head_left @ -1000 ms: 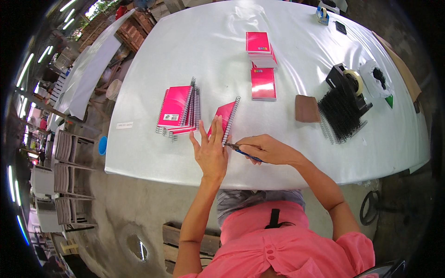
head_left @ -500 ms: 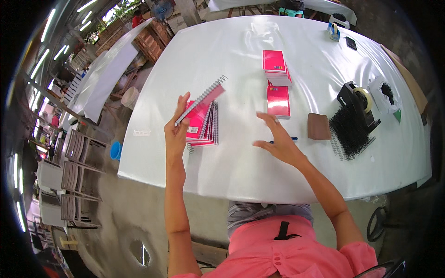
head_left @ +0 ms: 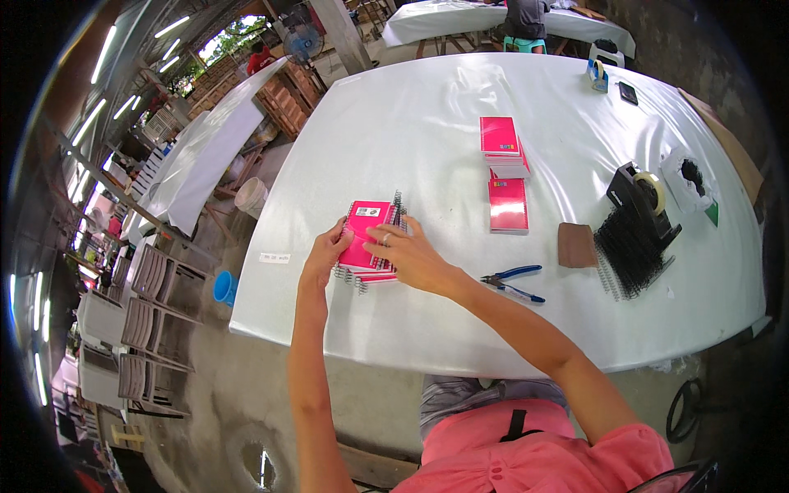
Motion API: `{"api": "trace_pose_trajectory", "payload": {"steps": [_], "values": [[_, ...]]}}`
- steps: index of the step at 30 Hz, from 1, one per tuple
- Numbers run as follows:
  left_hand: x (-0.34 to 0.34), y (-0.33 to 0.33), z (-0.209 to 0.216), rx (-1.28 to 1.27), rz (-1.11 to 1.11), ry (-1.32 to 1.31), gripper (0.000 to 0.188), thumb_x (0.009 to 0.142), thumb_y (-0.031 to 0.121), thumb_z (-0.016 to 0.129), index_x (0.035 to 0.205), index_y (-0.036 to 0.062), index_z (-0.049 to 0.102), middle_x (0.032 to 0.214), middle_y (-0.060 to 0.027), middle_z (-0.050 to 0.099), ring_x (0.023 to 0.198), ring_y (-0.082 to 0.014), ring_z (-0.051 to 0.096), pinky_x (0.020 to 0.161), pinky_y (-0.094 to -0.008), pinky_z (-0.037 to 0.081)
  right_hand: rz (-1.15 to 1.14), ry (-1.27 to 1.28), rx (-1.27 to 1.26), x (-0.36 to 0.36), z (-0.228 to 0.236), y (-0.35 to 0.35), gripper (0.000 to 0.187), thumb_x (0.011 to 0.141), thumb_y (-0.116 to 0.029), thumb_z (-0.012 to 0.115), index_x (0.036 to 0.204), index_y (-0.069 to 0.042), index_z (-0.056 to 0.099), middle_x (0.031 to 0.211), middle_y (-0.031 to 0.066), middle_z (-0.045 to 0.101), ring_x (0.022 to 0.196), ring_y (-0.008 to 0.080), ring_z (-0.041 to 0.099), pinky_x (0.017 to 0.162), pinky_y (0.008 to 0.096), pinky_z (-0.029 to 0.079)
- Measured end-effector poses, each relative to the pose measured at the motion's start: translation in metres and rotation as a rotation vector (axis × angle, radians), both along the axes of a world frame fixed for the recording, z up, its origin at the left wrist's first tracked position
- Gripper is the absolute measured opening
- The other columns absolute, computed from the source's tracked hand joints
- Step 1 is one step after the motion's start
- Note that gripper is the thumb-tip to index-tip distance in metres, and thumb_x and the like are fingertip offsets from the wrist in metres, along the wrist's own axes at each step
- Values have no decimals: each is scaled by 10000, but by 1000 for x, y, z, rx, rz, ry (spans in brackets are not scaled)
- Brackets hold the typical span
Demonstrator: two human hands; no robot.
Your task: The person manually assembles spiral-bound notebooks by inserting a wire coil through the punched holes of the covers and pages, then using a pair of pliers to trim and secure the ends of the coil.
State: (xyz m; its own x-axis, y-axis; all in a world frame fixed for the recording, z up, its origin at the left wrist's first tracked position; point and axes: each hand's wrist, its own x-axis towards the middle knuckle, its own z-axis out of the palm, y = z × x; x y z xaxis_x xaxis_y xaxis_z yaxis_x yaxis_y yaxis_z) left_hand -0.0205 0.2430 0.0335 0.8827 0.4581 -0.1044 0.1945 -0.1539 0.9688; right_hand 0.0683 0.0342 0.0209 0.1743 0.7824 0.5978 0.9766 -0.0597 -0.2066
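A pink spiral notebook lies on top of a stack of similar notebooks at the table's left front. Its wire coil runs along one side, and loose coil ends poke out around the pile. My left hand grips the notebook's left edge, thumb over the cover. With fingers apart, my right hand rests across the cover and the coil side; its thumb is hidden. To the right of that hand lie blue-handled pliers.
Farther back stand two piles of pink notebooks, a taller one and a nearer one. On the right are a brown block, black wire coils, a tape dispenser and a white plastic bag.
The notebook that my left hand held tilted in the air is now down on the stack. My right hand has moved left onto it, uncovering the pliers.
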Motion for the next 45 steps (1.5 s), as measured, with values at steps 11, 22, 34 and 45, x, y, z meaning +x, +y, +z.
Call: {"api": "trace_pose_trajectory", "payload": {"steps": [11, 22, 34, 45], "values": [[13, -12, -5, 33, 57, 6, 562, 913, 108, 637, 1405, -48, 413, 1202, -91, 623, 1036, -129, 584, 925, -251, 444, -79, 486, 248, 45, -43, 11, 525, 757, 148, 482, 1272, 49, 514, 1159, 199, 523, 1106, 357, 487, 949, 397, 417], [4, -47, 20, 746, 352, -217, 643, 907, 191, 638, 1480, 145, 349, 1535, -174, 303, 1441, -356, 217, 1146, -424, 240, -1125, 546, -447, 149, -24, -137, 405, 791, -351, 751, 1055, -57, 661, 1057, 154, 667, 1040, 314, 622, 824, 444, 503], [1, -179, 50, 1021, 111, -283, 771, 837, 147, 693, 1502, 172, 304, 1576, -140, 211, 1456, -440, 51, 1125, -615, 89, -962, 700, -178, 137, -1, -149, 397, 722, -315, 800, 940, -30, 631, 991, 149, 668, 870, 290, 661, 722, 420, 518], [-35, -198, -57, -243, -331, -130, 768, 804, -24, 703, 1475, 52, 337, 1441, -166, 451, 1344, -212, 409, 1070, -300, 361, -125, 871, 181, -31, -43, -180, 230, 739, -29, 764, 863, -51, 571, 844, 48, 575, 797, 156, 562, 708, 294, 455]]}}
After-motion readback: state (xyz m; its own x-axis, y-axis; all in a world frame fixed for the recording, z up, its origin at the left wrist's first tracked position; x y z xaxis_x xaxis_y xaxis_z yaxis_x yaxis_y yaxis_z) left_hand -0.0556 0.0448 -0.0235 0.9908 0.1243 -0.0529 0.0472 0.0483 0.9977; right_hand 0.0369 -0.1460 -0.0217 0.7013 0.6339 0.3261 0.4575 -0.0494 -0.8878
